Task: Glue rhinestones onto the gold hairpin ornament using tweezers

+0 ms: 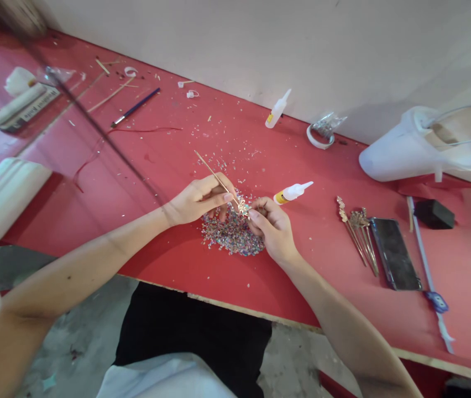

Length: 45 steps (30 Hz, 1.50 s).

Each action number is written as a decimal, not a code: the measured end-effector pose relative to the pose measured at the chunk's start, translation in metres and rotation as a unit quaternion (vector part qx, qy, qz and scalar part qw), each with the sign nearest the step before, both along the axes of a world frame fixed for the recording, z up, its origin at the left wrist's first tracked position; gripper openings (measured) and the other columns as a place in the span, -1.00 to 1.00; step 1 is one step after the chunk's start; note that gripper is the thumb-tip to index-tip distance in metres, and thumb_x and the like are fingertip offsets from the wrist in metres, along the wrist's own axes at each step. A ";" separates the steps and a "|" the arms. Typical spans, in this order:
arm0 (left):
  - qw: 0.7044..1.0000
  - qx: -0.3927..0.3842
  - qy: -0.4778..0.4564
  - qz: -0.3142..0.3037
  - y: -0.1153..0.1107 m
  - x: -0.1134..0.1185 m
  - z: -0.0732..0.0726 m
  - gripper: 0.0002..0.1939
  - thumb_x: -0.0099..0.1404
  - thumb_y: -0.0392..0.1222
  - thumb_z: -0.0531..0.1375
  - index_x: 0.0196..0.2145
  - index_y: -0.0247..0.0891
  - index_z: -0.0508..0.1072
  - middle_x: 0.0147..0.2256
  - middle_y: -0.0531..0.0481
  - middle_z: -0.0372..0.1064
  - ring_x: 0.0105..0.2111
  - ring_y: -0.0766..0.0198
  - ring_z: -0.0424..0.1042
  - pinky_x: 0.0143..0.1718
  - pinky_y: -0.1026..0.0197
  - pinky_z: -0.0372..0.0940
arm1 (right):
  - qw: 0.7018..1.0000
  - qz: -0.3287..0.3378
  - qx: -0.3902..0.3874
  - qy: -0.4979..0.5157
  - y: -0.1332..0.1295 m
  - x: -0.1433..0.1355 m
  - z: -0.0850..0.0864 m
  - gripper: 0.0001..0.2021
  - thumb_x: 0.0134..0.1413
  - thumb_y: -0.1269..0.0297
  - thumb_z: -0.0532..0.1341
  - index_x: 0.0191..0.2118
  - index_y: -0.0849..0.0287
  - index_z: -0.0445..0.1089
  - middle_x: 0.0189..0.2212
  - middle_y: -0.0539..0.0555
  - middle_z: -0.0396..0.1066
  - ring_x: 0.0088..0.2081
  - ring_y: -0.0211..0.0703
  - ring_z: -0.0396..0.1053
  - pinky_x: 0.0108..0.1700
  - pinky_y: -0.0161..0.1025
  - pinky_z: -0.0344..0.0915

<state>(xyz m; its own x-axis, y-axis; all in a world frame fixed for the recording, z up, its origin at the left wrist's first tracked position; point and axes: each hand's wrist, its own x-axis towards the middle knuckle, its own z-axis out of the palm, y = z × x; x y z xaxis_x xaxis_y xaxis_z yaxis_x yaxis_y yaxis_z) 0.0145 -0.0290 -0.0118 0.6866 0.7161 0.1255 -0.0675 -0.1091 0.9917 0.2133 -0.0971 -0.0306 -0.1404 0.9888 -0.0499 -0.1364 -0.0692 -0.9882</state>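
A: Where does the view look from?
B: The wearer's head — facing forward and down, past the lap [189,326] to the table [161,160].
A: How near?
B: Near: left hand [202,199] and right hand [276,226] fall about mid-frame, the arms [94,251] entering from the lower left and lower right.
A: And how wide?
B: Wide — wall [219,50] across the top, floor [90,320] at the bottom, the table's long edges slanting down to the right

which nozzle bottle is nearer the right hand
The bottle just beyond the right hand; the other bottle is farther off, close to the wall.
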 end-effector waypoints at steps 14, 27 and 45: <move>0.999 0.031 0.019 0.008 0.000 -0.001 -0.002 -0.82 0.40 -0.11 0.09 -0.22 -0.30 0.28 -0.51 0.06 0.40 -0.55 0.40 0.47 -0.59 0.40 0.28 | 1.000 -0.007 -0.005 -0.021 -0.001 0.002 0.001 -0.82 0.14 0.16 0.22 -0.34 0.13 0.26 -0.69 -0.21 -0.01 -0.67 -0.44 -0.11 -0.61 -0.37 -0.16; 0.999 0.032 0.015 0.009 0.001 -0.001 -0.001 -0.84 0.40 -0.14 0.09 -0.23 -0.30 0.28 -0.42 0.02 0.45 -0.55 0.44 0.47 -0.59 0.43 0.28 | 0.999 -0.007 0.001 -0.046 -0.001 0.003 -0.001 -0.82 0.16 0.16 0.21 -0.33 0.13 0.26 -0.68 -0.21 0.01 -0.66 -0.44 -0.09 -0.61 -0.37 -0.15; 1.000 -0.010 -0.001 0.004 0.002 0.001 0.000 -0.84 0.40 -0.13 0.10 -0.24 -0.29 0.27 -0.39 0.00 0.47 -0.56 0.46 0.46 -0.61 0.45 0.26 | 1.000 -0.006 0.006 -0.020 -0.001 0.002 -0.002 -0.82 0.15 0.15 0.23 -0.30 0.11 0.27 -0.67 -0.21 0.01 -0.66 -0.44 -0.09 -0.61 -0.36 -0.15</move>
<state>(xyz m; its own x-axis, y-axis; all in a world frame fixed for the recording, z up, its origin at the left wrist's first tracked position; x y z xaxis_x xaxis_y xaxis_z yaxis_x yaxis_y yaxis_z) 0.0154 -0.0268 -0.0113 0.6811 0.7236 0.1123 -0.0689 -0.0893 0.9936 0.2151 -0.0983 -0.0329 -0.1273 0.9910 -0.0424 -0.0973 -0.0550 -0.9937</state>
